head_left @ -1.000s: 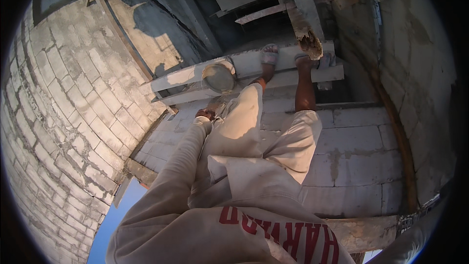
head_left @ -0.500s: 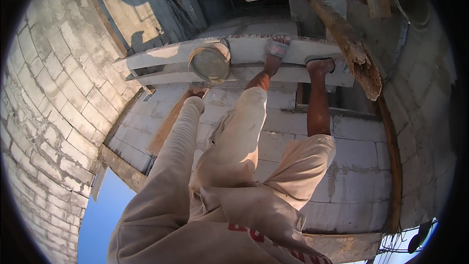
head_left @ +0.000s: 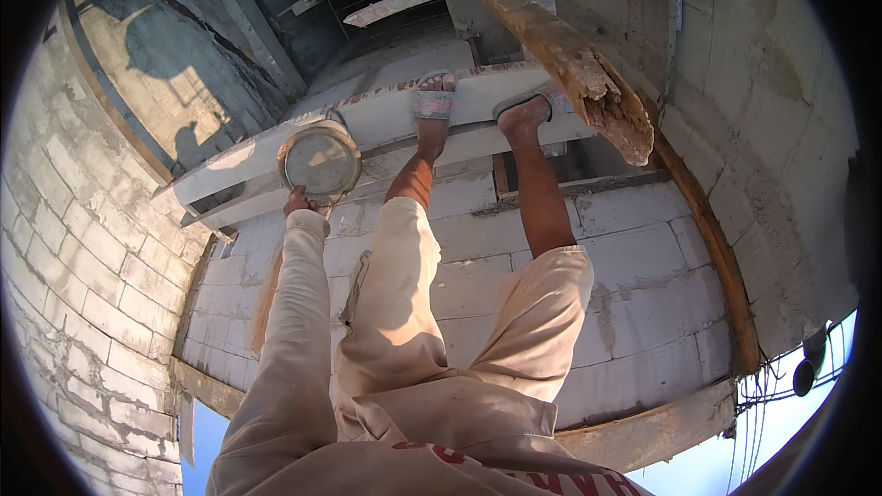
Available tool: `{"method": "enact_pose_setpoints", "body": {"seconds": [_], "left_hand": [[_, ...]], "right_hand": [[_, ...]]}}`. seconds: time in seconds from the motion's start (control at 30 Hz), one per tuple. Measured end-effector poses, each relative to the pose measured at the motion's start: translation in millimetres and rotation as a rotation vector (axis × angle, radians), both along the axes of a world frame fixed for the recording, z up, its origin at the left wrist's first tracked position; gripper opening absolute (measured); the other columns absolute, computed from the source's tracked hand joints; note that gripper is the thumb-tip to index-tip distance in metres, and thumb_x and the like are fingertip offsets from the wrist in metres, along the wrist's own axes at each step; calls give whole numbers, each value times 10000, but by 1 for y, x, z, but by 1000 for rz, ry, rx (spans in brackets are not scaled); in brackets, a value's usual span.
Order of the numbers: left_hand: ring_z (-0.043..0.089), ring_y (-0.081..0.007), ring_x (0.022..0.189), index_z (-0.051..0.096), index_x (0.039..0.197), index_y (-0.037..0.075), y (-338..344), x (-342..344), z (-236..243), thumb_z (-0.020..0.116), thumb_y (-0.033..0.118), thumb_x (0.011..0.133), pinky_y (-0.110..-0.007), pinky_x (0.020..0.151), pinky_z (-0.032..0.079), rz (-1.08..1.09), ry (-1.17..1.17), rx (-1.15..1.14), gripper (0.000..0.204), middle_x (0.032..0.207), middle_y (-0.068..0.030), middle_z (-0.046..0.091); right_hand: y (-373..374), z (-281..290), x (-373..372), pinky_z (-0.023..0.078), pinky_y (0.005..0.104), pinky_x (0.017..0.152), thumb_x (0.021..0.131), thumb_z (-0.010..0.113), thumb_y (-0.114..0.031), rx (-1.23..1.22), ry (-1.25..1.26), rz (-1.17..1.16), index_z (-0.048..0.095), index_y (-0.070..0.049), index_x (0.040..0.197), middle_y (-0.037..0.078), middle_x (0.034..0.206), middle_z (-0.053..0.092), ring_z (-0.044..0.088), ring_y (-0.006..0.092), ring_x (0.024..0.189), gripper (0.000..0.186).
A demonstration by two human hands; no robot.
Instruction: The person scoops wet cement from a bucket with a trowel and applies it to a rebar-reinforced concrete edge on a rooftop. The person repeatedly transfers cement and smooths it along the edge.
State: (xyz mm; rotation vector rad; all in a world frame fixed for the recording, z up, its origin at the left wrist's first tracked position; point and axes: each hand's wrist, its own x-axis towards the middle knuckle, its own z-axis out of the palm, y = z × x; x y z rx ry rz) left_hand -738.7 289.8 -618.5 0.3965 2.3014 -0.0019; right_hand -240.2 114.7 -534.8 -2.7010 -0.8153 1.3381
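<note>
Here's the left hand (head_left: pixel 299 201), right up at the near rim of the round bucket (head_left: pixel 317 129), which sits over the pale planks (head_left: pixel 381 119), left of the sandalled feet (head_left: pixel 435 107). Fingers look curled, but whether they grasp the rim I can't tell. A wooden strip (head_left: pixel 265 312) shows beside the forearm. Right hand's out of view, its fingers unreadable.
</note>
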Motion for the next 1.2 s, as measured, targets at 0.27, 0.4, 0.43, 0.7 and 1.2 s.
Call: {"method": "enact_pose_setpoints", "body": {"seconds": [0.27, 0.4, 0.43, 0.7, 1.2], "left_hand": [[345, -117, 471, 635, 888, 122, 4, 30, 106, 697, 326, 932, -340, 477, 423, -149, -340, 21, 218, 616, 32, 356], [296, -149, 456, 467, 696, 159, 15, 126, 178, 744, 345, 910, -409, 584, 469, -219, -346, -8, 397, 600, 19, 350], [314, -136, 432, 428, 632, 152, 9, 166, 204, 776, 340, 896, -355, 488, 445, -222, -353, 35, 475, 567, 27, 343], [348, -101, 455, 626, 779, 77, 9, 283, 309, 799, 349, 893, -305, 442, 367, -530, -499, 209, 342, 579, 53, 387], [393, -74, 442, 561, 679, 80, -69, 441, 571, 752, 345, 942, -270, 400, 351, -1215, -658, 150, 420, 564, 39, 439]], "right_hand": [[-179, 285, 294, 483, 424, 1037, 795, 711, -341, 187, -841, -146, 753, -14, 1119, 167, 1385, 638, 637, 371, 1200, 462], [-311, 495, 447, 481, 418, 1042, 793, 714, -349, 64, -1301, -201, 755, -17, 1122, 161, 1390, 640, 637, 366, 1206, 469], [-332, 531, 465, 480, 417, 1043, 793, 715, -351, 68, -1349, -211, 755, -18, 1123, 159, 1392, 640, 637, 364, 1208, 471], [-358, 560, 380, 527, 399, 935, 769, 705, -285, 410, -1223, -483, 765, -3, 1053, 135, 1178, 729, 687, 365, 973, 405], [-455, 635, 58, 504, 471, 629, 736, 701, -126, -50, -1288, -1221, 606, -1, 735, 202, 694, 633, 602, 409, 629, 157]]}}
